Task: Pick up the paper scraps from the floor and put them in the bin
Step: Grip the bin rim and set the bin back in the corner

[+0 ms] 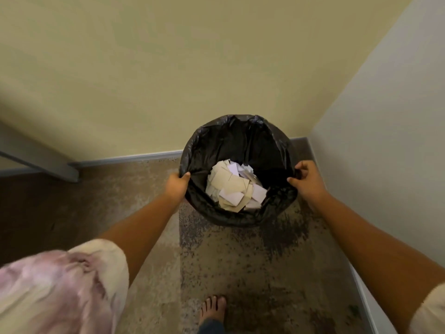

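A round bin (245, 215) lined with a black plastic bag stands in the corner of the room. Inside it lies a heap of white and cream paper scraps (234, 186). My left hand (177, 185) grips the bag-covered rim on the left side, thumb hooked over the edge. On the right side, my right hand (307, 180) pinches the bag at the rim. No scraps show on the floor in view.
Yellow wall behind the bin, pale wall (385, 141) close on the right, grey skirting along both. A grey table leg (65, 172) stands at the left. Mottled brown floor (240, 261) in front, with my bare foot (213, 309) on it.
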Demonstrator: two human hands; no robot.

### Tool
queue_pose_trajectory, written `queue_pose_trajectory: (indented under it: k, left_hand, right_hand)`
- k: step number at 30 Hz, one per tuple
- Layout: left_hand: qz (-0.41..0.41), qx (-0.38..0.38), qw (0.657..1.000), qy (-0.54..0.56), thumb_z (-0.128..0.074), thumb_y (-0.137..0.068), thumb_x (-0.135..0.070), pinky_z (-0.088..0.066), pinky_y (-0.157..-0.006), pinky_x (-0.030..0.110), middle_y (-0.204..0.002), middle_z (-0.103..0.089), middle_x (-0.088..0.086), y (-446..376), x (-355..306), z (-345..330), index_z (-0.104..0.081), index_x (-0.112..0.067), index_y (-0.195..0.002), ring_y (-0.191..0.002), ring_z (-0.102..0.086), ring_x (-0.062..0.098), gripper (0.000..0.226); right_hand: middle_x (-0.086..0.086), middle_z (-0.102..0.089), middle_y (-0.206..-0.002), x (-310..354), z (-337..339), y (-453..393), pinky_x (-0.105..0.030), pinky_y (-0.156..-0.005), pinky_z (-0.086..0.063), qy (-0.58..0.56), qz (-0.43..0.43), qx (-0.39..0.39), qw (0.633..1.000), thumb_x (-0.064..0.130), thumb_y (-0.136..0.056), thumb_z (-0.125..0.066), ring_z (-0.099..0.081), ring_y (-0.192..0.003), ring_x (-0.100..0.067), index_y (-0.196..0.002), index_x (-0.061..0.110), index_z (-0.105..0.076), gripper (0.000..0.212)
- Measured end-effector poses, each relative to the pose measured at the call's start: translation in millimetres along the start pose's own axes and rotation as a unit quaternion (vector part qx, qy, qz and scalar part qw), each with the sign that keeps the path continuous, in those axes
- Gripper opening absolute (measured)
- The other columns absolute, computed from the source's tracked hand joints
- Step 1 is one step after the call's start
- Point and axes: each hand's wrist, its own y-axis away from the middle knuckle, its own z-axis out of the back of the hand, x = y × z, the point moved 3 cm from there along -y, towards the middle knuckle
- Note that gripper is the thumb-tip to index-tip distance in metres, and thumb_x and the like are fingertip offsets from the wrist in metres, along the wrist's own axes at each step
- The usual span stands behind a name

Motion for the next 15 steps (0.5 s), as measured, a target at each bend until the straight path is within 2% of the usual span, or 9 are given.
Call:
queue_pose_trajectory:
  k: [2, 3, 6, 11, 13, 14, 15]
  left_hand:
    - [0.024, 0.022, 0.999, 0.039, -0.042, -0.099, -0.028, -0.042, -0.102, 0.055, -0.138, -0.046, 0.017, -5.2, 0.3, -7.8, -0.039, -0.005, -0.137, -0.124, -0.047, 0.040, 0.045]
    - [0.046, 0.034, 0.996, 0.067, -0.043, -0.099, -0.030, -0.041, -0.103, 0.055, -0.141, -0.044, 0.016, -7.7, 2.4, -11.5, -0.037, -0.007, -0.139, -0.127, -0.045, 0.039, 0.046]
    - [0.075, 0.061, 0.988, 0.119, -0.050, -0.095, -0.032, -0.038, -0.105, 0.056, -0.147, -0.040, 0.012, -11.9, 9.5, -13.8, -0.034, -0.012, -0.142, -0.132, -0.041, 0.036, 0.054]
    - [0.093, 0.117, 0.983, 0.109, -0.060, -0.088, -0.037, -0.033, -0.110, 0.054, -0.151, -0.034, 0.009, -12.8, -0.1, -12.1, -0.028, -0.017, -0.146, -0.137, -0.034, 0.033, 0.069]
    - [0.068, 0.104, 0.990, 0.066, -0.054, -0.091, -0.043, -0.034, -0.110, 0.052, -0.152, -0.031, 0.009, -9.9, 0.2, -15.1, -0.023, -0.017, -0.148, -0.138, -0.032, 0.034, 0.071]
    - [0.038, 0.076, 0.996, 0.001, -0.050, -0.092, -0.045, -0.035, -0.109, 0.050, -0.153, -0.029, 0.011, -3.4, -0.6, -10.0, -0.019, -0.014, -0.149, -0.138, -0.033, 0.035, 0.072]
    - [0.003, 0.050, 0.992, -0.112, -0.046, -0.093, -0.048, -0.035, -0.109, 0.049, -0.154, -0.026, 0.013, 3.7, -2.0, -4.7, -0.012, -0.013, -0.151, -0.137, -0.033, 0.035, 0.076]
  right_hand:
    - [-0.007, -0.055, -0.106, -0.1, -10.8, -5.4, -0.038, -0.085, -0.048, -0.018, -0.016, 0.015, 1.000, 0.000, -0.085, -0.063, -0.054, -0.098, -0.022, -0.106, 0.015, -0.043, 0.033]
    - [-0.009, -0.054, -0.112, -2.9, -16.9, -7.8, -0.037, -0.083, -0.048, -0.021, -0.031, 0.016, 0.999, 0.001, -0.086, -0.063, -0.053, -0.098, -0.022, -0.110, 0.014, -0.043, 0.034]
    - [-0.013, -0.051, -0.123, -9.7, -27.4, -8.4, -0.030, -0.078, -0.042, 0.000, -0.049, 0.015, 0.999, 0.005, -0.087, -0.064, -0.051, -0.098, -0.020, -0.119, 0.010, -0.043, 0.040]
    - [-0.016, -0.047, -0.135, 4.5, -29.9, -5.2, -0.031, -0.090, -0.041, 0.029, -0.032, 0.043, 0.998, 0.012, -0.089, -0.062, -0.048, -0.122, -0.031, -0.132, 0.009, -0.040, 0.049]
    - [-0.018, -0.042, -0.141, 11.5, -34.5, 7.3, -0.035, -0.100, -0.040, 0.058, -0.018, 0.006, 0.998, 0.016, -0.090, -0.062, -0.043, -0.129, -0.033, -0.137, 0.007, -0.036, 0.054]
    - [-0.018, -0.036, -0.147, 18.9, -34.0, 17.5, -0.038, -0.107, -0.036, 0.085, 0.002, -0.019, 0.996, 0.018, -0.091, -0.061, -0.037, -0.135, -0.033, -0.139, 0.006, -0.034, 0.057]
    - [-0.017, -0.026, -0.153, 27.5, -34.8, 28.2, -0.040, -0.112, -0.031, 0.118, 0.026, -0.038, 0.992, 0.021, -0.092, -0.059, -0.028, -0.141, -0.032, -0.142, 0.006, -0.032, 0.059]
